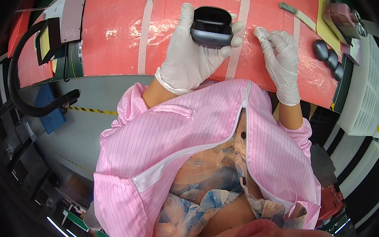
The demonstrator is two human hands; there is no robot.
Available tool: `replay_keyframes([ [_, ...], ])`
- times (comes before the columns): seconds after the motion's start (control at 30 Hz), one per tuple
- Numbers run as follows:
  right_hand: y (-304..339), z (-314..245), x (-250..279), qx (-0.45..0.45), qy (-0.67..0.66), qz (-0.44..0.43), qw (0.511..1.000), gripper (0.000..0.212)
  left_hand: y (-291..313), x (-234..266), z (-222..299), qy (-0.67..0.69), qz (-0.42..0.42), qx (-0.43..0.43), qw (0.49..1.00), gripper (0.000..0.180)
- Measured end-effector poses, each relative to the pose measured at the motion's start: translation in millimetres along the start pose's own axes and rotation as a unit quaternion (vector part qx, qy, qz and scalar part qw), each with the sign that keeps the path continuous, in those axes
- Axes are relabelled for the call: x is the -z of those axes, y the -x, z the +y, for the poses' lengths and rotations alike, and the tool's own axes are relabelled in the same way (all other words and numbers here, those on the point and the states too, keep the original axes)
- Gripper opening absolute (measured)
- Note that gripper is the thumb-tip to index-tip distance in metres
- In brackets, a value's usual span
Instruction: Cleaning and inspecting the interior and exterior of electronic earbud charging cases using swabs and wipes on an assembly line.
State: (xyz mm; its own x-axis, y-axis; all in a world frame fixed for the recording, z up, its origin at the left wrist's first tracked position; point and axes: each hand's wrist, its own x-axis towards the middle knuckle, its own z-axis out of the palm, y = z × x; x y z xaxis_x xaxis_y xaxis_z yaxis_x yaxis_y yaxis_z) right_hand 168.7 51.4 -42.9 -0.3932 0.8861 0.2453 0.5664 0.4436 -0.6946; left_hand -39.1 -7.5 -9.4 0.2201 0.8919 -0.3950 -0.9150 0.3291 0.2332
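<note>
My left hand, in a white glove, holds a dark, glossy earbud charging case above the table. The lid is raised, its black inside shows, and my fingers wrap round its sides. To its right, apart from the case, hovers my right hand, also gloved in white. Its fingers are curled, with thumb and forefinger pressed together; whether anything small sits between the tips is hidden. Three dark rounded cases, apparently closed, lie in a row near the table's right edge.
Pale strips cross the red-pink table mat. At the right are a slim green-and-cream tool, a yellow pad, a pink container and a white slatted crate. A black flexible hose curves at the left.
</note>
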Motion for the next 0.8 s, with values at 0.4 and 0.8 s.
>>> replay_keyframes([
  [0.4,9,5,5,0.068,-0.001,0.075,0.995,0.031,10,-20,-4,-0.23,-0.152,-0.081,0.958,0.077],
  [0.8,12,12,-10,0.043,-0.009,0.082,0.996,0.028,13,-21,-6,-0.275,-0.152,-0.126,0.941,0.087],
])
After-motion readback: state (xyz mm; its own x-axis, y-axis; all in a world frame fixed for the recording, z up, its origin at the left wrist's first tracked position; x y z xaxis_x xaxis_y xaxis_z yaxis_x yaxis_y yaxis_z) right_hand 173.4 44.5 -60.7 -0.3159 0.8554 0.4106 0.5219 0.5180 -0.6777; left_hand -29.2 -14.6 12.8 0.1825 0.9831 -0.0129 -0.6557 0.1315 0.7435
